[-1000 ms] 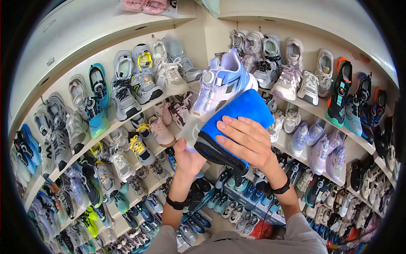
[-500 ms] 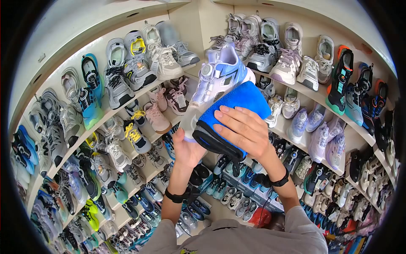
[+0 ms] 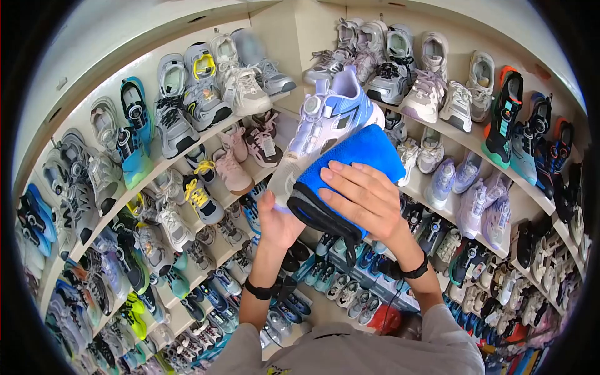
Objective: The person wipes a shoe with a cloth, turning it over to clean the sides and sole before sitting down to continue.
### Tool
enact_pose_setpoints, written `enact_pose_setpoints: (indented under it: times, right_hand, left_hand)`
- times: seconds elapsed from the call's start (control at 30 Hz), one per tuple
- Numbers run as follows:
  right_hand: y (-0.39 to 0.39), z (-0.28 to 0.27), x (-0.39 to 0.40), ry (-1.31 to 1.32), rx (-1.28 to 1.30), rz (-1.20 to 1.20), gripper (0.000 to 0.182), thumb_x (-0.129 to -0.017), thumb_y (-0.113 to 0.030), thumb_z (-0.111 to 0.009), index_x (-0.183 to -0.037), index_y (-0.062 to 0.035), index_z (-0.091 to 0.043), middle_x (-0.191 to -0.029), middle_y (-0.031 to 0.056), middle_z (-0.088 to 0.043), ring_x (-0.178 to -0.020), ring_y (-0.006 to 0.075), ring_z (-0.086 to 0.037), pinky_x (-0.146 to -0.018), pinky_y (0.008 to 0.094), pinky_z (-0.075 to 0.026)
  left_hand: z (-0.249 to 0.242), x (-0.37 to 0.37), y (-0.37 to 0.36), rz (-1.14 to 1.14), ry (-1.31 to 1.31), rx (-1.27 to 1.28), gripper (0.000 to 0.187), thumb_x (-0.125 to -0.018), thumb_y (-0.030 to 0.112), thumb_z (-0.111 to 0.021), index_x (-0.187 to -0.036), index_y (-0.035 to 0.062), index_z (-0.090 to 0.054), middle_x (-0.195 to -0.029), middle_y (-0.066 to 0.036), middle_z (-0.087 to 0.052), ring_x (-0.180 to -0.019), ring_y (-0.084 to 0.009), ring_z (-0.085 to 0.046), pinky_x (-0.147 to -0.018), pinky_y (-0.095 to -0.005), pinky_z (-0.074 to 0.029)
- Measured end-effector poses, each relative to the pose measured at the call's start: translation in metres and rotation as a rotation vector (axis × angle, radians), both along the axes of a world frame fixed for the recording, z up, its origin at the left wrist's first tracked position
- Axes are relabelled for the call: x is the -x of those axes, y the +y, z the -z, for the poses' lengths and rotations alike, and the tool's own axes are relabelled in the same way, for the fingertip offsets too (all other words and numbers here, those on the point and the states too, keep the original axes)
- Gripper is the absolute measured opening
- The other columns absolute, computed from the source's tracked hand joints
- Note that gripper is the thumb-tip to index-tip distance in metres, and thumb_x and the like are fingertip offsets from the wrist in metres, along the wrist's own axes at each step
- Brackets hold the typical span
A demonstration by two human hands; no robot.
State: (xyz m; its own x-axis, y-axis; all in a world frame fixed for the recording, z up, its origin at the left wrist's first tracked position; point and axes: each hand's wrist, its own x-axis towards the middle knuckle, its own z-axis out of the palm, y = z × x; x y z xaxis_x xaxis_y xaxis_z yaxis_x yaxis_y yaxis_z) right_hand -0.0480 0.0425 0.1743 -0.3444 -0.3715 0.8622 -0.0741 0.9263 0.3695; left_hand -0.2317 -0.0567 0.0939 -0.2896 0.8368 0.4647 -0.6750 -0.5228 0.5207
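Note:
In the middle of the head view a lavender, white and grey sneaker (image 3: 325, 119) with a dial on its tongue is held up, toe toward me. My left hand (image 3: 279, 222) grips it from below at the toe, thumb along the side and the other fingers hidden beneath. A folded blue cloth (image 3: 372, 153) with a black and grey edge lies against the sneaker's right side and sole. My right hand (image 3: 364, 199) is pressed over the cloth, its fingers together across it, so the cloth sits between hand and sneaker.
Curved shelves full of sneakers surround me. Grey shoes (image 3: 172, 106) stand on the upper left shelf (image 3: 181, 153), lavender pairs (image 3: 481, 209) on the right. More shoes and boxes (image 3: 369, 278) are low down, near a red item (image 3: 383, 320).
My right hand and the cloth have shifted slightly right and down along the sneaker. The sneaker has moved a little to the right at its heel; my left hand keeps its grip.

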Motion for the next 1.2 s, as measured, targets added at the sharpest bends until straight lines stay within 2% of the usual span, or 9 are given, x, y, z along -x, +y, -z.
enact_pose_setpoints:
  times: [0.33, 0.43, 0.53, 0.63, 0.73, 0.83, 0.93, 1.13, 1.2]
  right_hand:
    - [0.0, 0.002, 0.002, 0.005, 0.011, -0.007, 0.031, -0.087, -0.014, -0.061, -0.115, -0.0062, -0.071, -0.124, 0.0116, -0.07, -0.119, 0.0263, -0.066, -0.1, 0.0387, -0.051]
    - [-0.001, 0.003, 0.002, 0.004, 0.02, -0.005, 0.03, -0.087, -0.014, -0.061, -0.115, -0.0063, -0.071, -0.124, 0.0113, -0.07, -0.118, 0.0261, -0.066, -0.1, 0.0386, -0.051]
    - [0.0, 0.003, 0.003, -0.002, 0.02, -0.006, 0.03, -0.087, -0.013, -0.061, -0.115, -0.0064, -0.071, -0.123, 0.0112, -0.071, -0.119, 0.0258, -0.066, -0.1, 0.0384, -0.051]
    - [0.0, 0.005, 0.004, 0.005, 0.021, -0.004, 0.03, -0.087, -0.013, -0.061, -0.114, -0.0062, -0.072, -0.123, 0.0111, -0.071, -0.118, 0.0254, -0.066, -0.1, 0.0383, -0.051]
    - [0.0, 0.005, 0.004, 0.012, 0.016, 0.009, 0.03, -0.087, -0.014, -0.061, -0.114, -0.0061, -0.072, -0.123, 0.011, -0.071, -0.118, 0.0251, -0.066, -0.1, 0.0382, -0.051]
    - [0.0, 0.005, 0.004, 0.011, 0.016, 0.005, 0.03, -0.087, -0.013, -0.062, -0.114, -0.0063, -0.072, -0.123, 0.0109, -0.071, -0.118, 0.0249, -0.066, -0.1, 0.038, -0.051]
    - [-0.001, 0.005, 0.004, 0.01, 0.014, 0.001, 0.029, -0.087, -0.013, -0.062, -0.113, -0.0064, -0.072, -0.123, 0.0105, -0.071, -0.118, 0.0247, -0.066, -0.1, 0.0377, -0.051]
    - [0.003, -0.001, -0.002, 0.001, -0.036, 0.009, 0.028, -0.088, -0.012, -0.062, -0.113, -0.0064, -0.072, -0.123, 0.0102, -0.071, -0.118, 0.025, -0.066, -0.099, 0.0384, -0.052]
    - [0.009, -0.004, -0.002, 0.019, -0.029, 0.011, 0.028, -0.088, -0.012, -0.061, -0.114, -0.006, -0.072, -0.123, 0.0107, -0.071, -0.119, 0.0258, -0.066, -0.099, 0.0391, -0.052]
  left_hand:
    - [0.001, 0.002, -0.001, -0.003, 0.012, 0.022, 0.088, -0.084, 0.057, -0.069, -0.145, -0.001, -0.043, -0.145, -0.018, -0.052, -0.13, -0.0318, -0.054, -0.11, -0.0469, -0.045]
    - [0.0, 0.002, -0.001, 0.103, -0.033, -0.036, 0.089, -0.085, 0.051, -0.072, -0.149, -0.0004, -0.039, -0.146, -0.017, -0.052, -0.133, -0.0291, -0.052, -0.113, -0.0437, -0.041]
    - [0.001, 0.003, -0.001, 0.074, -0.032, -0.028, 0.089, -0.085, 0.052, -0.072, -0.149, -0.0006, -0.039, -0.146, -0.017, -0.052, -0.133, -0.0292, -0.052, -0.113, -0.0437, -0.041]
    - [0.0, 0.0, -0.001, -0.039, 0.026, 0.011, 0.086, -0.086, 0.057, -0.067, -0.146, 0.0003, -0.044, -0.144, -0.017, -0.054, -0.129, -0.0307, -0.055, -0.109, -0.0459, -0.046]
    - [0.001, 0.001, 0.0, 0.011, 0.011, -0.008, 0.084, -0.086, 0.056, -0.067, -0.145, 0.0005, -0.044, -0.144, -0.017, -0.054, -0.129, -0.0308, -0.056, -0.109, -0.0461, -0.046]
    - [0.0, 0.001, -0.002, 0.032, 0.003, -0.008, 0.09, -0.085, 0.053, -0.072, -0.149, -0.0008, -0.038, -0.147, -0.017, -0.051, -0.134, -0.0295, -0.051, -0.114, -0.0434, -0.04]
    - [0.001, 0.002, -0.002, 0.074, -0.015, -0.014, 0.09, -0.084, 0.052, -0.072, -0.149, -0.0011, -0.038, -0.147, -0.017, -0.051, -0.134, -0.0294, -0.051, -0.114, -0.0433, -0.04]
    - [0.0, -0.001, -0.004, 0.018, 0.013, -0.025, 0.084, -0.085, 0.056, -0.068, -0.146, 0.0029, -0.045, -0.146, -0.016, -0.052, -0.133, -0.0313, -0.052, -0.113, -0.0489, -0.042]
    - [-0.001, -0.002, -0.004, 0.05, 0.005, -0.045, 0.084, -0.085, 0.055, -0.069, -0.147, 0.0036, -0.044, -0.147, -0.016, -0.051, -0.135, -0.0312, -0.05, -0.115, -0.0494, -0.038]
